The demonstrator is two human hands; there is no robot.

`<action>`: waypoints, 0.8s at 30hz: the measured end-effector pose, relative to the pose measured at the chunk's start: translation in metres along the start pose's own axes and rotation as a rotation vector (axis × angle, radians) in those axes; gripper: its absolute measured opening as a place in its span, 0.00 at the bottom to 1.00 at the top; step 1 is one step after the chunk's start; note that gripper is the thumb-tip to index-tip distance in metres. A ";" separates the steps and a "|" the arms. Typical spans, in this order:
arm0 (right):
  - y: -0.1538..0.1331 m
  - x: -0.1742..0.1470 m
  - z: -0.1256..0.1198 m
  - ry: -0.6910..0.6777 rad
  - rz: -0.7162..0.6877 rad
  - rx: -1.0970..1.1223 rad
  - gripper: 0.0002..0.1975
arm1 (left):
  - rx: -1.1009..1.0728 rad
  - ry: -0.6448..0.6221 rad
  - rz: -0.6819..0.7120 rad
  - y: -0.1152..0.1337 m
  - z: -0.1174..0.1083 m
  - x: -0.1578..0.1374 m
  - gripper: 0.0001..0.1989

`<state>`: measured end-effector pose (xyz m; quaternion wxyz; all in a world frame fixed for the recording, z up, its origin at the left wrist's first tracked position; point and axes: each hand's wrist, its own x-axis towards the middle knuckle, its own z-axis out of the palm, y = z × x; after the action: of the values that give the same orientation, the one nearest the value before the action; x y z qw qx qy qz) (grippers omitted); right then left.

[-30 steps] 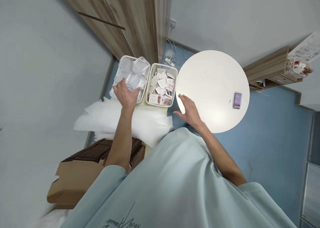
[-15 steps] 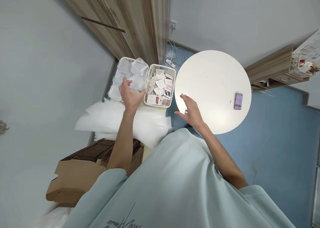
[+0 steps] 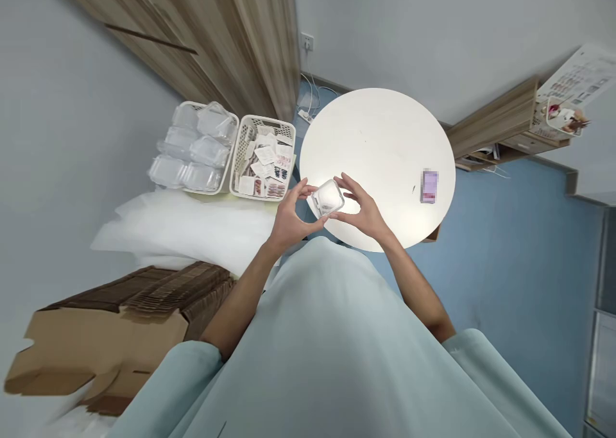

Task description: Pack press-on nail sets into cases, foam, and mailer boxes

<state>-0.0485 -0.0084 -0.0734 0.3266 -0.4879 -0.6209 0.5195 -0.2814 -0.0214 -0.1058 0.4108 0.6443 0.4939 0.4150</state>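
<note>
A small clear plastic box (image 3: 329,197) is held over the near left edge of the round white table (image 3: 385,124). My left hand (image 3: 292,221) grips it from the left, its thumb at the lower edge and the fingers at the far left corner. From the right, my right hand (image 3: 360,211) has its thumb and fingertips at the box's right side. Something small and dark shows at the box's near end; I cannot tell whether it is inside or beneath. Similar clear plastic boxes (image 3: 181,144) are piled in a white basket to the left.
Beside them, a second white basket (image 3: 239,159) holds many small printed packets (image 3: 264,156). White foam sheets (image 3: 183,226) and flattened cardboard boxes (image 3: 96,335) lie nearer on the left. A blurred purple item (image 3: 430,186) lies on the table's right. A power strip (image 3: 305,116) is behind.
My left hand has moved right from the pile of clear boxes, bringing one to the table's edge. My right hand has closed in on its other side. The view has shifted right.
</note>
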 end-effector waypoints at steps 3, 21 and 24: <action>0.010 -0.019 -0.024 -0.021 0.044 0.144 0.57 | -0.066 -0.079 -0.034 0.017 0.025 -0.001 0.48; 0.030 -0.084 -0.088 -0.099 0.036 0.234 0.46 | -0.146 -0.390 -0.223 0.073 0.094 0.002 0.37; 0.031 -0.091 -0.093 -0.118 0.071 0.235 0.46 | -0.078 -0.391 -0.235 0.078 0.099 0.001 0.39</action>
<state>0.0730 -0.0640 -0.0713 0.3260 -0.4362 -0.5563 0.6277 -0.1651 -0.0454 -0.0636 0.5688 0.6341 0.4601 0.2503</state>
